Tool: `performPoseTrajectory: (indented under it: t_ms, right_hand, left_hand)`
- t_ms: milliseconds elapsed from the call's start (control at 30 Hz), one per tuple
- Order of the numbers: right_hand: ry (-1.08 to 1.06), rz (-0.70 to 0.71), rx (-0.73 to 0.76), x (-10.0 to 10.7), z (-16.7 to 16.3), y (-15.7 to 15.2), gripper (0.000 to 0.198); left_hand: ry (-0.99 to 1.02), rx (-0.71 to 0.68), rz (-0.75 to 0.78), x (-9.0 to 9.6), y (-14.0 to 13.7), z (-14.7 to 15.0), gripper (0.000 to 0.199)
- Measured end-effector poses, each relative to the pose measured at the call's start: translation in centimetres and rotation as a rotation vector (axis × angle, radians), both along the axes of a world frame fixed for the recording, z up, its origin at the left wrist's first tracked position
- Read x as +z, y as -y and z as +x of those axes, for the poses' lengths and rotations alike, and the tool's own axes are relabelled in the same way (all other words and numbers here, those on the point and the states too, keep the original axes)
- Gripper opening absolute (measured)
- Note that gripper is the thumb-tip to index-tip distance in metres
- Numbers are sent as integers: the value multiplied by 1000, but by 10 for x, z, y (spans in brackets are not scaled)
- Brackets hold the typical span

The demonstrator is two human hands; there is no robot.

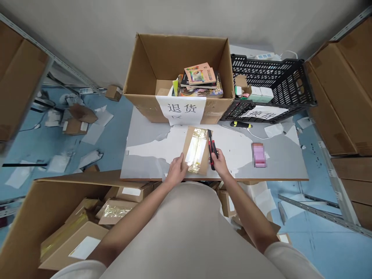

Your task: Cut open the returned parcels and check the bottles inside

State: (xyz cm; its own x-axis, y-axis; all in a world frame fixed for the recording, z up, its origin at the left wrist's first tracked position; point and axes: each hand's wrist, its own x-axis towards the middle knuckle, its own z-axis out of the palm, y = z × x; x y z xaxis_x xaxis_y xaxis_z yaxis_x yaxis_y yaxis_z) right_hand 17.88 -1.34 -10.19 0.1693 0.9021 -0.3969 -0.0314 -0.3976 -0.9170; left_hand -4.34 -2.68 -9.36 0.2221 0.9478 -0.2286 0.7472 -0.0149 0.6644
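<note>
A flat cardboard parcel with shiny clear tape over a white strip lies on the table in front of me. My left hand is at its lower left edge, the fingers together and pressing on it; part of the grip is hidden. In my right hand is a red and black box cutter, held along the parcel's right edge with its dark tip pointing away from me. Whether the blade touches the cardboard I cannot tell.
Behind the parcel stands a large open carton holding books. A black plastic crate with small boxes is to its right. A yellow-black tool and a pink blurred item lie on the table. Lower left, a big box holds parcels.
</note>
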Motion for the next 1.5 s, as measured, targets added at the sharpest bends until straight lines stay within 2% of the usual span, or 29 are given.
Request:
performPoseTrajectory:
  t_ms: [133,233,300,400,500,567,633,767,933,1067,1133,1200,1267,1400,1500]
  right_hand:
    - [7,3,25,0,17,2,51]
    - [-3,-26,23,1,19,20,52]
    - [-42,-65,-12,3,17,42,51]
    - [-159,-174,-75,7,9,78,50]
    - [-318,-261,-76,12,-3,102,48]
    - [-400,-257,-95,15,-9,107,47]
    - [-442,-224,-140,18,-11,103,46]
    - [-456,-166,-171,18,-3,84,45]
    - [-378,-4,-189,6,22,24,41]
    - [-345,79,-83,0,37,-42,41]
    - [-323,87,-17,1,44,-62,44]
    - [-252,89,57,3,52,-65,46]
    - [-127,71,105,6,63,-53,47]
    - [83,-41,212,8,86,-10,54]
    - [105,-102,301,8,92,12,64]
  left_hand:
    - [33,3,73,-4,17,3,71]
    - [-53,28,77,1,3,5,75]
    - [-69,16,81,5,-25,6,76]
    - [-8,-44,122,7,-85,12,72]
    - [41,-243,144,2,-143,22,64]
    - [42,-302,100,-3,-167,27,58]
    - [33,-274,71,-6,-176,26,55]
    - [-15,-80,76,-3,-160,5,52]
    - [-147,287,98,3,-92,-31,44]
    - [-182,331,-73,4,-32,-39,51]
    - [-189,342,-58,5,-17,-36,59]
    - [-193,309,77,6,-18,-32,69]
    - [-203,181,200,9,-30,-28,81]
    - [-307,-186,199,16,-64,-19,99]
    - [-409,-341,202,18,-79,-9,119]
